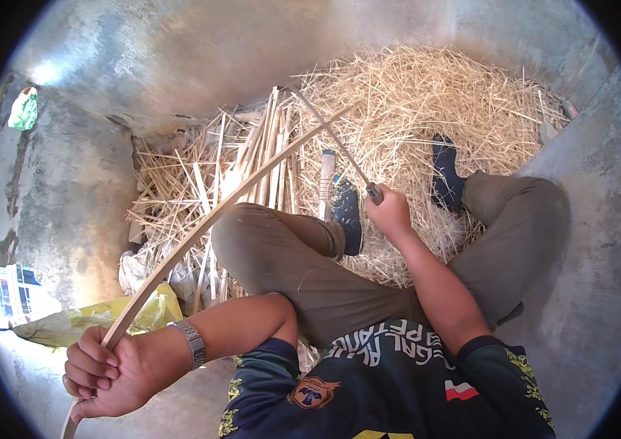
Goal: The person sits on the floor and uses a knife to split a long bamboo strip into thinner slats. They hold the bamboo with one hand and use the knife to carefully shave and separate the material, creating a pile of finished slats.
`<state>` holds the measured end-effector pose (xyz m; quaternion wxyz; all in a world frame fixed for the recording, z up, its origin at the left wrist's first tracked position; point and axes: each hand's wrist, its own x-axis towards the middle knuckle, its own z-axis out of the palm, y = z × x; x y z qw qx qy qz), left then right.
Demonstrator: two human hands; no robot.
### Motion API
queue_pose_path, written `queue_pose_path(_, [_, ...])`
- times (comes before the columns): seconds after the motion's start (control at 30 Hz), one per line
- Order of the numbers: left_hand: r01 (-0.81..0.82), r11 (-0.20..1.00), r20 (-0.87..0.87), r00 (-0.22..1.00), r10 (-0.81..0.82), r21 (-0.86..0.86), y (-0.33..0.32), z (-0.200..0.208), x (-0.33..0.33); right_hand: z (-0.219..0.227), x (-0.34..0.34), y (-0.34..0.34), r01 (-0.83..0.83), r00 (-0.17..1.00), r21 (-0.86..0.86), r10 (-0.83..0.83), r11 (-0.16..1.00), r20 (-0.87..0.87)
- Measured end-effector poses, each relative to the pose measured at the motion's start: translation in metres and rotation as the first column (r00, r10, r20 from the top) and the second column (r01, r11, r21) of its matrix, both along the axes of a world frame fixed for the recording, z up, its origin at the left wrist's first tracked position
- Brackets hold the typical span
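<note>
At the lower left my left hand (109,372) is wrapped around a long, pale bamboo strip (201,225). The strip slants up and away to the right, its far end over the shavings. My right hand (389,210), near the middle, grips the dark handle of a long, thin-bladed knife (345,152). Its blade points up and to the left and crosses the strip close to the strip's far end. Whether the edge touches the strip, I cannot tell. A watch (192,342) circles my left wrist.
Curled shavings (427,102) are heaped on the floor around my feet. Several split strips (270,139) lie left of them, by a wooden piece with a dark end (326,179). A yellow sack (146,304) lies at the left. Concrete walls (201,58) stand close around.
</note>
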<state>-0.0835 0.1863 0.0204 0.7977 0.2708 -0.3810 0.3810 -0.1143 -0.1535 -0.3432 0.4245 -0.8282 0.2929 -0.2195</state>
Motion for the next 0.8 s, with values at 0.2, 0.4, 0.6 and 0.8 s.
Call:
queue_pose_path(0.2, [0.178,0.983,0.077,0.982,-0.174,-0.05,0.011,-0.005,-0.012,0.001,-0.006,-0.024,0.228,0.958,0.011,-0.222,0.974,-0.183])
queue_pose_path(0.4, [0.214,0.977,0.189,0.96,-0.207,-0.016,0.022,-0.006,-0.019,-0.007,-0.002,-0.022,0.358,0.934,0.242,-0.349,0.902,-0.081])
queue_pose_path(0.6, [0.241,0.958,0.184,0.96,-0.211,-0.157,0.057,-0.017,-0.013,-0.015,0.004,-0.051,0.174,0.945,0.675,-0.314,0.717,0.09])
queue_pose_path(0.8, [0.062,0.979,0.136,0.99,-0.036,-0.194,0.055,-0.016,-0.01,0.018,-0.002,-0.022,0.206,0.976,-0.012,-0.205,0.978,0.077])
